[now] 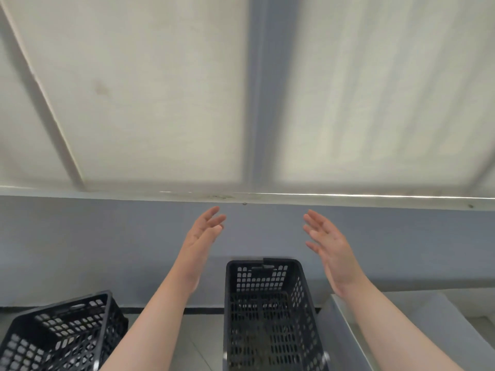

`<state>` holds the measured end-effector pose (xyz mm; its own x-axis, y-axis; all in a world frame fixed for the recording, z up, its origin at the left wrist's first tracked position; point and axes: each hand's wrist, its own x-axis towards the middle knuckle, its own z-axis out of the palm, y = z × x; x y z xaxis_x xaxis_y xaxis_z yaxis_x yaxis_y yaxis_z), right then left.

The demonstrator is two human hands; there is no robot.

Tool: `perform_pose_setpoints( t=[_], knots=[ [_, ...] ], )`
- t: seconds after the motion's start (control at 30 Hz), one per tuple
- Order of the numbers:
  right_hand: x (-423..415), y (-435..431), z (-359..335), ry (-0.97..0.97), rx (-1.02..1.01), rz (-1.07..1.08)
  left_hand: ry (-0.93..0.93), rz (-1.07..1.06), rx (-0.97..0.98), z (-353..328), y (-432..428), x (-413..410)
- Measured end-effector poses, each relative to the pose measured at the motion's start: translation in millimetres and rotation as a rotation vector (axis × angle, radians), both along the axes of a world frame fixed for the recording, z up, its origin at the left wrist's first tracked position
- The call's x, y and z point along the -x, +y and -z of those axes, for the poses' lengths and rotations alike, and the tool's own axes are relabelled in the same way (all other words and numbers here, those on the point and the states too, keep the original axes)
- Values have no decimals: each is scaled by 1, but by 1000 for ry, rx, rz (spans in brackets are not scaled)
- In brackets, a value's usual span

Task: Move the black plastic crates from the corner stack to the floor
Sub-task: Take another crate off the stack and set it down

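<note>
A black perforated plastic crate [270,314] stands upright in the lower middle, seen from above, its long side running away from me. A second black crate [61,333] lies tilted at the lower left. My left hand [203,234] is raised above and left of the middle crate, fingers straight, palm facing right, holding nothing. On the other side my right hand [329,242] is lifted above and right of the same crate, fingers spread, palm facing left, empty. Neither hand touches a crate.
A blue-grey wall [107,250] runs behind the crates, with a ledge [348,200] and pale panels above it. A grey box or step [417,311] stands right of the middle crate. Grey floor [198,344] shows between the two crates.
</note>
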<state>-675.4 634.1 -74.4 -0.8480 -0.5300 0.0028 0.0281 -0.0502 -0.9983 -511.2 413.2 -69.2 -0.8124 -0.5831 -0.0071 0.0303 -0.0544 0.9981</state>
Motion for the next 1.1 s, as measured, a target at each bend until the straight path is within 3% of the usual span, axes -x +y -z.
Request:
perform_pose_setpoints(
  t=[0.27,0.67,1.1],
  knots=[
    [-2,11,-22,26,42,-22,46,-54,24,-18,13,-14],
    [4,-3,-25,1,97,-274,-3,-261,106,-36,53,-49],
    [-101,-96,-10,-103,138,-639,-115,-628,140,-37,53,-203]
  ],
)
